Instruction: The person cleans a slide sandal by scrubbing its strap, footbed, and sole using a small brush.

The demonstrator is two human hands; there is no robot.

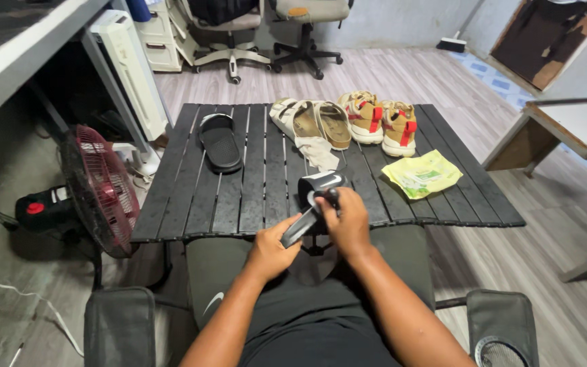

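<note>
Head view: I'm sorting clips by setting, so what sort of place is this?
Probably a home workroom or small office: wood-look plank floor, wheeled office chairs, a red standing fan, and a black slatted folding table laid with shoes.

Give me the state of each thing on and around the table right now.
Black slide sandal: held edge-up in both hands.
Left hand: grips its sole.
Right hand: grips its strap end.
Second black slide: flat, upright.
Tan sandals: side by side.
Tan-and-red sneakers: upright, paired.
Yellow-green packet: lying flat.
</note>
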